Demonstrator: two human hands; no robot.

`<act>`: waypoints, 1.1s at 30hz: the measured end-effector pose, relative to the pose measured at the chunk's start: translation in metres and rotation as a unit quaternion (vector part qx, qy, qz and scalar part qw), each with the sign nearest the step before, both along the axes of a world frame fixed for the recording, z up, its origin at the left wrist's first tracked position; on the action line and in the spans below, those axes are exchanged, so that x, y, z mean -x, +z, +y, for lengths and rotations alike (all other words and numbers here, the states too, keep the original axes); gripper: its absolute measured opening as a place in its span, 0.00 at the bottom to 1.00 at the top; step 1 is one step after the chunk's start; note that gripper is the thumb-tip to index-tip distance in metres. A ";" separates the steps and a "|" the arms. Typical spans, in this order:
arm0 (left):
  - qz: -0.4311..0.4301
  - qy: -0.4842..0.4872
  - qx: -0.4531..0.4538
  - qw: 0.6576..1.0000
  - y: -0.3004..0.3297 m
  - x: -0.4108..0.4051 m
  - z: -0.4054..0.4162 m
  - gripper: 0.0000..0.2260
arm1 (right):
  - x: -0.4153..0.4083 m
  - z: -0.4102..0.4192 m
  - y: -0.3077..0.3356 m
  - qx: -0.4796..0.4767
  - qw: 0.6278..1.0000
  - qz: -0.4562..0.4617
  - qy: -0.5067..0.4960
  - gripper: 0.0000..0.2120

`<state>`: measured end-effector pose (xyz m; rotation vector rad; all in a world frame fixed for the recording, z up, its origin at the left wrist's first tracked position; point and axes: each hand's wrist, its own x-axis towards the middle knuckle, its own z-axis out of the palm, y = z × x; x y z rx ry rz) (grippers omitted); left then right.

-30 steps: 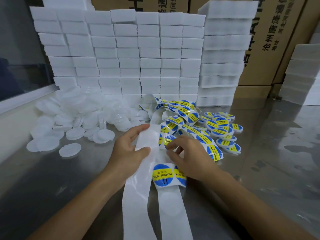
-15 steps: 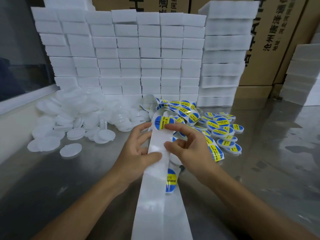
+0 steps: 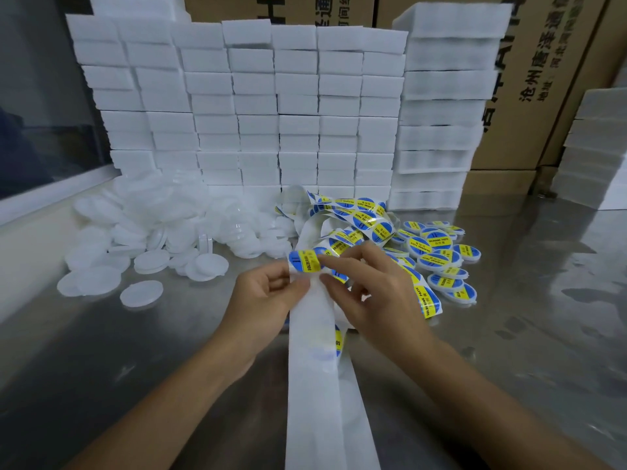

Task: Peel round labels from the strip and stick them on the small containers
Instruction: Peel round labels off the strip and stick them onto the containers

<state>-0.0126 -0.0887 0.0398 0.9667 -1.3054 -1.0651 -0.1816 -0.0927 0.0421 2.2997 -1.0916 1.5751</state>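
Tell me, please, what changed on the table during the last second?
The strip was fed upward, bringing a fresh label to the fold; the right hand moved from the strip's side to its edge. The left hand still pinches the strip. Both container piles stayed.

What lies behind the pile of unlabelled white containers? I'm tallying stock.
Behind the white containers rises a wall of stacked white blocks, with cardboard boxes showing above it. The wall's lowest rows are hidden by the pile.

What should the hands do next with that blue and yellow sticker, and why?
Probably peel it free: the left hand pinches the white strip, the right hand has fingertips at the round label on the fold, and unlabelled containers wait to the left.
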 end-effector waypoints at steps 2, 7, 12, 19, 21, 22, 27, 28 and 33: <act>-0.006 0.004 0.006 1.000 0.000 0.000 0.000 0.10 | 0.002 0.001 0.004 0.041 0.999 0.016 -0.016 0.06; -0.038 0.003 0.028 0.999 0.002 0.003 0.004 0.09 | 0.005 0.004 0.008 0.058 0.995 0.079 -0.013 0.04; -0.105 0.015 0.082 0.991 0.001 0.001 0.003 0.03 | 0.003 0.005 0.008 0.021 0.998 0.060 0.006 0.03; -0.143 0.046 0.080 0.985 -0.001 -0.001 0.002 0.10 | 0.000 0.003 0.011 -0.250 0.931 -0.254 0.074 0.07; -0.150 0.060 0.075 0.984 -0.002 -0.004 0.002 0.10 | 0.004 0.000 0.014 -0.325 0.877 -0.344 0.089 0.08; -0.154 0.068 0.075 0.983 -0.002 -0.005 0.001 0.10 | 0.006 -0.002 0.016 -0.362 0.843 -0.386 0.099 0.10; -0.123 0.100 0.059 0.986 -0.004 -0.019 -0.007 0.03 | 0.014 -0.007 0.020 -0.444 0.704 -0.533 0.155 0.06; -0.120 0.132 0.059 0.982 -0.005 -0.024 -0.010 0.08 | 0.016 -0.007 0.021 -0.440 0.700 -0.539 0.160 0.04; -0.406 0.379 0.051 0.830 -0.012 -0.075 -0.029 0.09 | 0.019 -0.005 0.025 -0.398 0.732 -0.525 0.176 0.05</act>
